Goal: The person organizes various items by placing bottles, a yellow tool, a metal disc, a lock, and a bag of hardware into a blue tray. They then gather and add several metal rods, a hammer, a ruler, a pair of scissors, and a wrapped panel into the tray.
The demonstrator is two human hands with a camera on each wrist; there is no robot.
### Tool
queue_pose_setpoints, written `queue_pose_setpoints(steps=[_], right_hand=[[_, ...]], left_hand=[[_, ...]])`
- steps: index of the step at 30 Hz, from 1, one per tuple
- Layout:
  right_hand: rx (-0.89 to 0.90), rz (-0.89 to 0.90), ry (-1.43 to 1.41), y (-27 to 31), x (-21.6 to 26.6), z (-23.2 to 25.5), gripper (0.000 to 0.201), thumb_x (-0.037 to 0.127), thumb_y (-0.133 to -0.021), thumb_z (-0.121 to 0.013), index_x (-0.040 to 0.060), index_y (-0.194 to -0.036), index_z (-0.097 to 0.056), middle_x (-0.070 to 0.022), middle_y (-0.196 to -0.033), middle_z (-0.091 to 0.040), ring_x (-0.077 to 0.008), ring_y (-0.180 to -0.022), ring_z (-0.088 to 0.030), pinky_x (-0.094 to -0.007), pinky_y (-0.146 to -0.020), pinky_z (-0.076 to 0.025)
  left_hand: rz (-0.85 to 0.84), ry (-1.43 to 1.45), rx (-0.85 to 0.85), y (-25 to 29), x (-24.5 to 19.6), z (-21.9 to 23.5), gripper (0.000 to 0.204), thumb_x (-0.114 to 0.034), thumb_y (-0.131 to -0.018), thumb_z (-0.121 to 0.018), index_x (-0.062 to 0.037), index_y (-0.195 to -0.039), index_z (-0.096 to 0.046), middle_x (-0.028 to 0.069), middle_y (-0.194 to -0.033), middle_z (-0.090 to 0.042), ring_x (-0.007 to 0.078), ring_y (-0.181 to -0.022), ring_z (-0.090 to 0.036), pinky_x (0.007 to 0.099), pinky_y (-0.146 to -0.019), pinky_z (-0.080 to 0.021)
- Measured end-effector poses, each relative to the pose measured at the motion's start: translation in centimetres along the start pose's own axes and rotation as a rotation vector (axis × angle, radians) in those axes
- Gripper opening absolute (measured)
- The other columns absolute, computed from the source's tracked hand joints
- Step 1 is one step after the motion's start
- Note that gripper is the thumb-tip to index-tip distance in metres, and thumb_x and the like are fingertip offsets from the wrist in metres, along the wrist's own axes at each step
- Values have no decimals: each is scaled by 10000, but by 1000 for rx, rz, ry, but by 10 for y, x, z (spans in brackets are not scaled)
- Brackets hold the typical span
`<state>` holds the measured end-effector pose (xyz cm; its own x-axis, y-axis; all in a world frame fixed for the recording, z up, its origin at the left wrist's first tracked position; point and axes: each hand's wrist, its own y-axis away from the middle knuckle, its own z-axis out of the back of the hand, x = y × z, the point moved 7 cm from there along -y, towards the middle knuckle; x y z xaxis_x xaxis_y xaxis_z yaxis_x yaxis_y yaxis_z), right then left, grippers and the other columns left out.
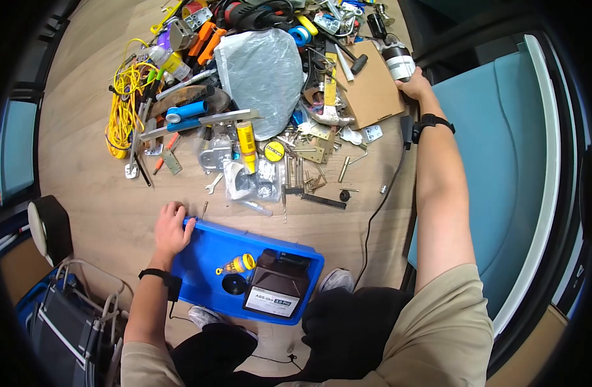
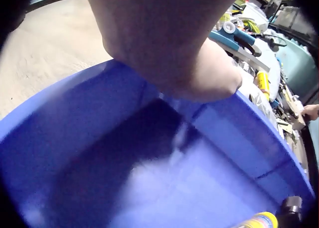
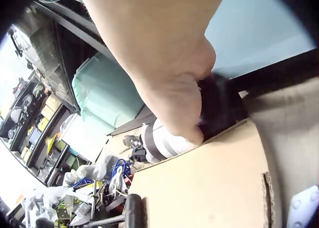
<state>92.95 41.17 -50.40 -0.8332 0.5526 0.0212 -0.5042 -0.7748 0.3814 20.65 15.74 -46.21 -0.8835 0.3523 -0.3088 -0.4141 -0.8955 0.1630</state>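
My left hand (image 1: 172, 231) grips the far left corner of a blue bin (image 1: 205, 274), its thumb over the rim. Inside the bin are a dark brown jug (image 1: 280, 276) with a white label, a yellow-capped set of small bits (image 1: 236, 264) and a round black lid (image 1: 234, 284). At the table's far right edge, my right hand (image 1: 415, 85) holds a dark bottle with a white label (image 1: 399, 63), lying on its side beside a flat cardboard piece (image 1: 373, 90). In the right wrist view the hand (image 3: 174, 103) covers part of the bottle (image 3: 167, 141).
A heap of tools and hardware spreads over the table's far half, with a grey plastic bag (image 1: 260, 80), a hammer (image 1: 357, 63) and a yellow cord coil (image 1: 123, 109). A black cable (image 1: 381, 213) runs down from my right wrist. A light blue surface (image 1: 479, 142) stands at right.
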Motion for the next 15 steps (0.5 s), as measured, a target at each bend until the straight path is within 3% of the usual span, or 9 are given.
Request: queue_pose_setpoints(steps=[1,2,6,7,8,10,11,13,15], right_hand=[[-14,15,4,-7,-5,-3,1163,538,-812,-816,26,-1630,-168,-309,-1517,-496,-405,-1397,-527,-440,-1175,-427],[-139,90,21,-8,-7,-3,1076,535,-817,-814,-34,-1558,-279,-376,-1383,-577,-463,-1298,-593,-462,-1102,-476],[-179,57,41,36,2,11,1082,549,-830,-786,119,-1641,-213,-315,-1466,-529,-450,-1351,-539,-493,-1149,-426],[-238,73,48,48,4,19,1026,545,-807,-799,106,-1599,-317,-290,-1444,-551,-438,-1336,-542,-503,-1121,-454],[-237,65,40,58,4,25,1026,545,-807,-799,106,-1599,-317,-290,-1444,-551,-438,-1336,-542,-503,-1121,-454],[-251,39,43,80,9,45,972,553,-772,-811,88,-1534,-426,-263,-1435,-564,-426,-1324,-546,-509,-1082,-489],[-225,12,22,84,8,51,899,559,-745,-816,63,-1442,-542,-247,-1444,-559,-421,-1337,-534,-513,-1050,-516],[-225,-19,-5,102,12,59,871,564,-739,-817,57,-1407,-582,-251,-1405,-594,-419,-1303,-566,-513,-1041,-522],[-224,-56,-14,115,7,65,845,569,-733,-819,51,-1372,-623,-255,-1367,-628,-417,-1268,-599,-513,-1033,-527]], left_hand=[[8,-12,4,-2,0,-1,358,-372,-930,-654,-23,-1004,-623,165,-1100,-607,394,-988,-557,482,-840,-490],[4,-11,3,-3,0,-2,366,-375,-936,-648,-22,-1030,-625,170,-1126,-609,398,-1014,-558,480,-872,-488],[-6,-11,18,0,2,-1,397,-382,-953,-631,-24,-1124,-639,182,-1220,-605,402,-1095,-551,470,-963,-478],[44,-7,104,0,3,-3,447,-390,-960,-622,-32,-1228,-624,185,-1304,-593,393,-1202,-543,460,-1028,-462],[36,-15,107,-3,-2,-2,447,-390,-960,-622,-32,-1228,-624,185,-1304,-593,393,-1202,-543,460,-1028,-462],[166,-65,42,-10,-9,1,500,-384,-958,-632,-35,-1312,-586,192,-1359,-582,379,-1297,-519,459,-1065,-448],[123,-33,-11,-19,-20,2,524,-354,-940,-673,-35,-1340,-561,198,-1384,-580,378,-1323,-526,471,-1075,-447],[39,70,-160,-51,-64,15,525,-325,-924,-716,-27,-1329,-567,201,-1346,-593,395,-1249,-573,479,-1027,-484],[92,159,-218,-88,-99,14,555,-353,-913,-753,-40,-1334,-568,204,-1297,-604,388,-1177,-611,470,-939,-540]])
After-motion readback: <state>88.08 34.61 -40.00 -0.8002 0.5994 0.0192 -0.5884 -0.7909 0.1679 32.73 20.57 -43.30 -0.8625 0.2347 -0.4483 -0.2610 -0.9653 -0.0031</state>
